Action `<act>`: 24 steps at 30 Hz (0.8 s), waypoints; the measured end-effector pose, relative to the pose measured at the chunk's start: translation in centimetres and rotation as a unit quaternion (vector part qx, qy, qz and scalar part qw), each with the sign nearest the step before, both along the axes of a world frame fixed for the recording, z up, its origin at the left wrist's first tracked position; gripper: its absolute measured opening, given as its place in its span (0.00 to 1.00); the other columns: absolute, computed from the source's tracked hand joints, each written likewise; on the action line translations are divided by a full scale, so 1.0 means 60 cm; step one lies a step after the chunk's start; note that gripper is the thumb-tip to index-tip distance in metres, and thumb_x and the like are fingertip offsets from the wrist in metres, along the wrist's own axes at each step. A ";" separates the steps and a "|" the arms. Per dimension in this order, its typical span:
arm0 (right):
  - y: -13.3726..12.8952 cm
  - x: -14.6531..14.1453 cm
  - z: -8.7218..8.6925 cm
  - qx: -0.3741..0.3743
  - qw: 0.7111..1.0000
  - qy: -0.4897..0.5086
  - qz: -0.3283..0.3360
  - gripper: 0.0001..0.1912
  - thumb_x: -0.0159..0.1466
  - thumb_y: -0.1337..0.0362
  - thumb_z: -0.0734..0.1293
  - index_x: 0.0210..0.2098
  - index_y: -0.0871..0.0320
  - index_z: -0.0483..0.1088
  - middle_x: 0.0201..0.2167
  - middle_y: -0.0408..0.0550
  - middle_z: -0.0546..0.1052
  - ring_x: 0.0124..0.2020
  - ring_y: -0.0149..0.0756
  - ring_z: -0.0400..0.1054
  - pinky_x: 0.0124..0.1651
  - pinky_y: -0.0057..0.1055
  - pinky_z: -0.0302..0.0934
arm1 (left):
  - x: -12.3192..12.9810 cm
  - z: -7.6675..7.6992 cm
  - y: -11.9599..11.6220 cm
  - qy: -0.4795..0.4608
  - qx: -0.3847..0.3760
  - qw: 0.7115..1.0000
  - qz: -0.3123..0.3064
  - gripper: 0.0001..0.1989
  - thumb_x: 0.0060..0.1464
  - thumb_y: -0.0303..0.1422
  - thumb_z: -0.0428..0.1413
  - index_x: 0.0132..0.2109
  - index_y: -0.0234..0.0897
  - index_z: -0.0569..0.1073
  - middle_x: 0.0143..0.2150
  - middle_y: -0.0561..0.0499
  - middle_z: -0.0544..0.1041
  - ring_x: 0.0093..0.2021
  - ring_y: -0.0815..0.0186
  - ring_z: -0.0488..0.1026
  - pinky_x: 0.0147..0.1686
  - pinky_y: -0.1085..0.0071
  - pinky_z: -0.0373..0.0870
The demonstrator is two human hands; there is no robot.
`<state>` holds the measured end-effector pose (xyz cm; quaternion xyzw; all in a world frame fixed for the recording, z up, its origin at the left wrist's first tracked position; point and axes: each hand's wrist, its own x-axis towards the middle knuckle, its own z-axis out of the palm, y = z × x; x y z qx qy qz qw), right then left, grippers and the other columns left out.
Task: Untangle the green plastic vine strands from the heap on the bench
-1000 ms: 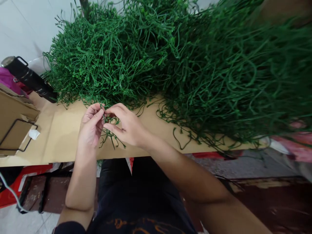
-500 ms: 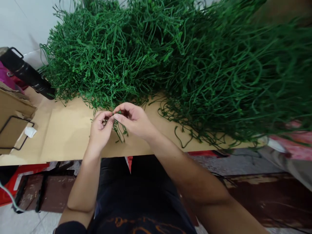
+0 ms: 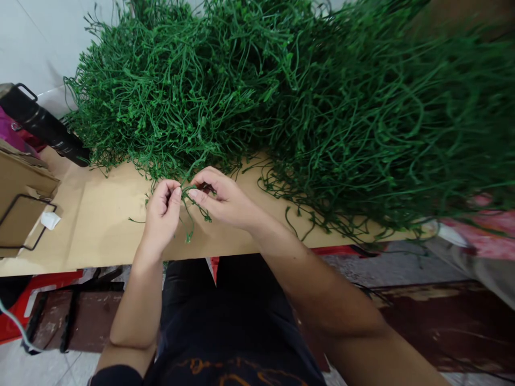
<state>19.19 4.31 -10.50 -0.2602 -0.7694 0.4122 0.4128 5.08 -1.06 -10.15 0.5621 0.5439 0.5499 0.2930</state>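
A large heap of thin green plastic-looking stems [image 3: 193, 96] with small branched tips fills the back of the cardboard-covered table [image 3: 108, 214]. At the heap's front edge, my left hand [image 3: 163, 214] pinches a green stem between thumb and forefinger. Just to its right, my right hand [image 3: 221, 197] is closed, thumb against forefinger, on a small cluster of green stems [image 3: 188, 194]. Some tips of this cluster hang below the fingers over the cardboard. The fingertips hide exactly where the stems are gripped.
A black flask [image 3: 44, 126] leans at the left of the heap. In front of it stand a cardboard box [image 3: 24, 182] and a black wire frame [image 3: 40, 236] with a white scrap. Loose stems [image 3: 301, 220] lie near the front edge. Pink patterned cloth [image 3: 478, 236] shows at right.
My hands have moved slightly apart, the left one shifting left. More of the stems now shows between the fingertips, and a loose stem sticks out left of my left hand.
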 end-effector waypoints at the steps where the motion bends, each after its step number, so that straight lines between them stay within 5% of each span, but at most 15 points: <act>1: 0.001 0.001 0.000 -0.012 1.000 -0.002 0.011 0.08 0.60 0.61 0.60 0.29 0.60 0.61 0.28 0.45 0.64 0.30 0.29 0.57 0.32 0.27 0.53 | 0.000 0.002 0.001 -0.003 -0.010 1.000 -0.009 0.06 0.55 0.35 0.53 0.33 0.38 0.68 0.26 0.56 0.62 0.27 0.72 0.58 0.29 0.75 0.57; 6: 0.006 0.007 -0.001 -0.047 0.997 -0.001 0.060 0.09 0.62 0.62 0.58 0.27 0.59 0.58 0.22 0.40 0.58 0.24 0.25 0.51 0.27 0.25 0.50 | -0.005 0.007 0.004 -0.012 -0.061 0.997 -0.049 0.12 0.51 0.40 0.56 0.28 0.36 0.68 0.22 0.56 0.59 0.24 0.72 0.55 0.26 0.74 0.55; 18: 0.023 0.020 -0.006 0.090 0.994 -0.051 0.026 0.07 0.62 0.69 0.56 0.28 0.59 0.62 0.26 0.44 0.64 0.29 0.28 0.58 0.34 0.28 0.53 | -0.019 0.007 0.003 -0.006 -0.069 0.996 -0.057 0.14 0.52 0.43 0.55 0.27 0.37 0.68 0.25 0.55 0.65 0.26 0.71 0.57 0.29 0.74 0.57; 24: 0.014 0.012 -0.009 0.020 0.999 -0.038 -0.023 0.17 0.63 0.57 0.58 0.21 0.58 0.54 0.18 0.39 0.55 0.21 0.24 0.48 0.26 0.27 0.44 | -0.018 0.004 -0.002 -0.006 -0.073 0.994 -0.076 0.14 0.52 0.43 0.54 0.27 0.38 0.68 0.24 0.55 0.62 0.25 0.71 0.56 0.27 0.74 0.56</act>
